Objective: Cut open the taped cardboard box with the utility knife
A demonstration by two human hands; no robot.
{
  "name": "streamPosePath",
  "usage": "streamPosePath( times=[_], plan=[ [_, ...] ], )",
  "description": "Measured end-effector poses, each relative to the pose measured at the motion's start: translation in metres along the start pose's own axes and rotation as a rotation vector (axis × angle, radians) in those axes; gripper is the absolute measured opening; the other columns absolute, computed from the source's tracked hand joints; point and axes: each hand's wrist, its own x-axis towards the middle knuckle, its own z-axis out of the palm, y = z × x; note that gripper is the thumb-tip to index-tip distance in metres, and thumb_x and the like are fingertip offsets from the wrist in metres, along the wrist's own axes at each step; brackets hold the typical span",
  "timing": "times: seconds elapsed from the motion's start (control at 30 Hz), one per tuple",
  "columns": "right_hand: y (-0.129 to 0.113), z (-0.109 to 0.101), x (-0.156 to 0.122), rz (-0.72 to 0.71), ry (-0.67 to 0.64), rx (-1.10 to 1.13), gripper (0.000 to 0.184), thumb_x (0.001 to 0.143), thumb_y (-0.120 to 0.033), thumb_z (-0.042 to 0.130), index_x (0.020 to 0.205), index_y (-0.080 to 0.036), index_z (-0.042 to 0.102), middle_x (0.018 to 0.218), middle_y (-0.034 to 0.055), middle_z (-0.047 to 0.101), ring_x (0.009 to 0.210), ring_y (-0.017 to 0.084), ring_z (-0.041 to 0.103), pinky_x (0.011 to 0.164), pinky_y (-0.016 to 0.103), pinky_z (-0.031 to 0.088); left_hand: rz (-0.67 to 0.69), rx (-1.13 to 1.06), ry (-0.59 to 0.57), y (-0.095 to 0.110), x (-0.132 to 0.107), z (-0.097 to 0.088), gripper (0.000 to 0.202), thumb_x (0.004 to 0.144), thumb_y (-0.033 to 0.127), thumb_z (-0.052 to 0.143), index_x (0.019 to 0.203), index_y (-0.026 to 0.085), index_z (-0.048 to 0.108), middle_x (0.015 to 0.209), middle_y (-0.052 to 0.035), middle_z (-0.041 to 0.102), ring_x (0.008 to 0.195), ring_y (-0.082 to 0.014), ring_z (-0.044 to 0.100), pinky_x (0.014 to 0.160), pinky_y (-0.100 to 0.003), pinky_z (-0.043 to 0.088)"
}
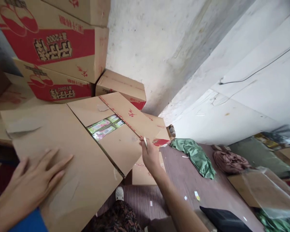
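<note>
**Cardboard carton part-opened, both hands on it**

Cardboard carton (91, 154) lies tilted at centre-left of the view, directly in front of the person. Its top flaps are parted in the middle. Green and pink packets (105, 127) show through the gap.

Left hand (31, 187): palm down on the large near flap at lower left. The fingers are straight and spread apart, pressed flat on the board, and hold nothing.

Right hand (149, 158): at the carton's right-hand edge, with the arm reaching in from the lower right. The thumb and fingers are drawn together and pinch a small pale tool (145, 141). The tool's tip sits at the end of the red-printed tape strip (120, 116) that runs along the far flap. What kind of tool it is cannot be told.

Surroundings:
- Stacked cartons (53, 42) with red print stand behind the open one, against a white wall (159, 48).
- A smaller carton (122, 87) rests just beside the stack.
- A brown table (183, 187) lies to the right and carries a green cloth (195, 154).
- A dull pink cloth (228, 161) lies near the green one but apart from it.
- A thin cable (256, 69) runs along the wall.
- A clear plastic sheet (263, 190) covers cardboard at the far right.
- A black item (224, 220) sits at the bottom edge.
- A white shoe (119, 193) shows beneath the carton.
</note>
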Motion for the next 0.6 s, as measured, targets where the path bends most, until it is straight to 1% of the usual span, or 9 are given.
streamPosePath(
  times=[0.1,0.17,0.23,0.3,0.37,0.4,0.47,0.53,0.6],
  plan=[
    [0.006,0.01,0.051,-0.209,-0.131,-0.278,0.031,0.092,-0.018,0.042,0.115,-0.017,0.063,0.131,0.0132,0.058,0.122,0.025,0.05,0.101,0.04,0.041,0.051,-0.043,-0.033,-0.012,-0.017,0.037,0.048,0.091,0.052,0.029,0.135,0.052,0.046,0.155,0.0064,0.03,0.14,-0.0268,0.034,0.114,-0.055,0.026],
    [0.014,0.02,0.074,-0.231,-0.183,-0.372,0.034,0.093,-0.019,0.043,0.121,-0.019,0.062,0.14,0.0114,0.05,0.129,0.026,0.044,0.106,0.041,0.037,-0.021,-0.12,-0.124,-0.019,-0.025,0.06,0.051,0.09,0.053,0.031,0.135,0.042,0.052,0.156,0.0005,0.03,0.141,-0.0279,0.033,0.111,-0.05,0.036],
    [0.027,0.024,0.094,-0.203,-0.205,-0.425,0.037,0.094,-0.018,0.041,0.126,-0.021,0.06,0.145,0.0097,0.047,0.133,0.026,0.041,0.109,0.043,0.033,-0.135,-0.179,-0.17,-0.009,-0.031,0.072,0.055,0.091,0.054,0.031,0.136,0.032,0.054,0.154,-0.005,0.033,0.138,-0.0283,0.037,0.109,-0.047,0.04],
    [0.048,0.02,0.115,-0.123,-0.203,-0.471,0.042,0.092,-0.014,0.04,0.13,-0.019,0.057,0.147,0.01,0.044,0.135,0.027,0.038,0.111,0.044,0.029,-0.258,-0.15,-0.089,0.02,-0.033,0.07,0.063,0.09,0.056,0.028,0.136,0.021,0.055,0.148,-0.0135,0.04,0.136,-0.0308,0.04,0.11,-0.05,0.038],
    [0.075,0.01,0.139,-0.006,-0.184,-0.488,0.045,0.092,-0.012,0.037,0.133,-0.016,0.055,0.146,0.0128,0.045,0.135,0.028,0.039,0.111,0.043,0.029,-0.348,-0.054,0.041,0.062,-0.028,0.058,0.067,0.09,0.057,0.026,0.134,0.016,0.056,0.143,-0.0193,0.043,0.137,-0.0349,0.036,0.111,-0.057,0.033],
    [0.089,0.004,0.152,0.045,-0.18,-0.463,0.044,0.093,-0.014,0.036,0.133,-0.015,0.055,0.143,0.0145,0.049,0.132,0.027,0.043,0.109,0.042,0.031,-0.354,-0.012,0.065,0.084,-0.023,0.051,0.064,0.091,0.055,0.027,0.135,0.019,0.055,0.146,-0.0177,0.04,0.139,-0.0353,0.032,0.112,-0.061,0.029],
    [0.116,-0.005,0.173,0.089,-0.205,-0.365,0.042,0.096,-0.021,0.034,0.13,-0.014,0.057,0.132,0.0161,0.058,0.123,0.025,0.053,0.103,0.037,0.038,-0.321,0.009,0.066,0.123,-0.011,0.045,0.055,0.092,0.05,0.03,0.14,0.032,0.048,0.153,-0.0103,0.032,0.143,-0.0343,0.025,0.112,-0.066,0.023],
    [0.136,-0.008,0.186,0.073,-0.253,-0.269,0.041,0.097,-0.026,0.031,0.122,-0.012,0.061,0.119,0.0163,0.065,0.112,0.024,0.06,0.095,0.033,0.043,-0.323,-0.009,0.053,0.149,0.001,0.053,0.052,0.092,0.045,0.032,0.145,0.044,0.037,0.157,-0.0034,0.022,0.145,-0.0352,0.018,0.109,-0.07,0.022],
    [0.148,-0.005,0.191,0.065,-0.268,-0.236,0.043,0.097,-0.028,0.03,0.115,-0.009,0.064,0.111,0.0179,0.068,0.105,0.024,0.063,0.088,0.032,0.045,-0.376,-0.041,0.078,0.162,0.011,0.071,0.056,0.093,0.043,0.035,0.148,0.047,0.025,0.161,-0.0009,0.01,0.146,-0.0376,0.012,0.107,-0.072,0.024]
  ],
)
